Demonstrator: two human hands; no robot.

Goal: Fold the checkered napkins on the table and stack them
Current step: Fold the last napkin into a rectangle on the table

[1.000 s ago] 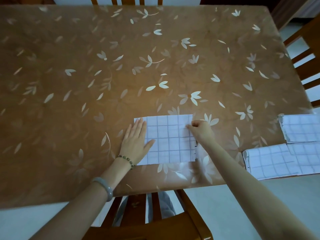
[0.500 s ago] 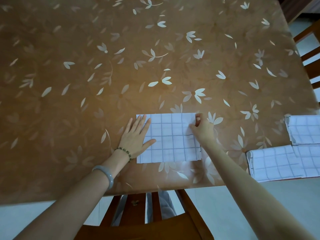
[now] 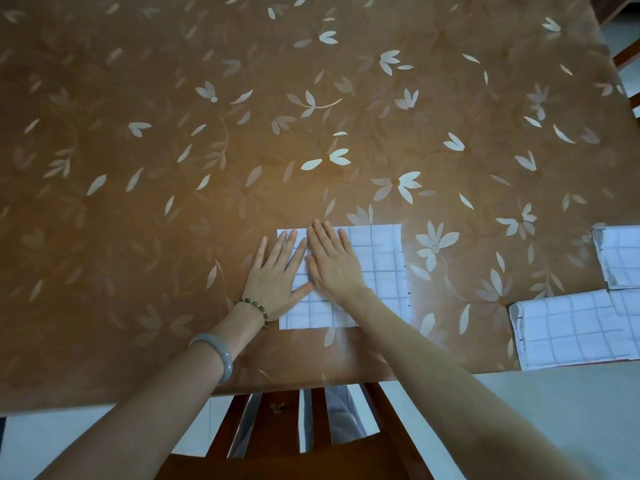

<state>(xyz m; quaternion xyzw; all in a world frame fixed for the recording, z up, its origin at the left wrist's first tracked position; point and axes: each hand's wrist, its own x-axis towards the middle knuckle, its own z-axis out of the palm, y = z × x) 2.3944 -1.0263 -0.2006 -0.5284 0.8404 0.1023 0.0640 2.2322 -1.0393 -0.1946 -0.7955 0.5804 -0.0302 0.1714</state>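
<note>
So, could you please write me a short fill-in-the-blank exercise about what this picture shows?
1. Both hands, the left hand and right hand, lie ____ on the white checkered napkin.
2. The grey bangle is on the ____ wrist.
3. Two more checkered napkins lie at the table's ____ edge.
4. The brown tablecloth is patterned with pale ____.

Missing words: flat; left; right; flowers

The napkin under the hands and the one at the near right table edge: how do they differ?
The napkin under the hands lies flat near the middle of the front edge, pressed by the left hand and right hand; the near-right napkin lies untouched. The first sits square to the table edge; the second is slightly tilted, its far right corner overlapped by a third napkin. Both are white with a thin grid and folded.
</note>
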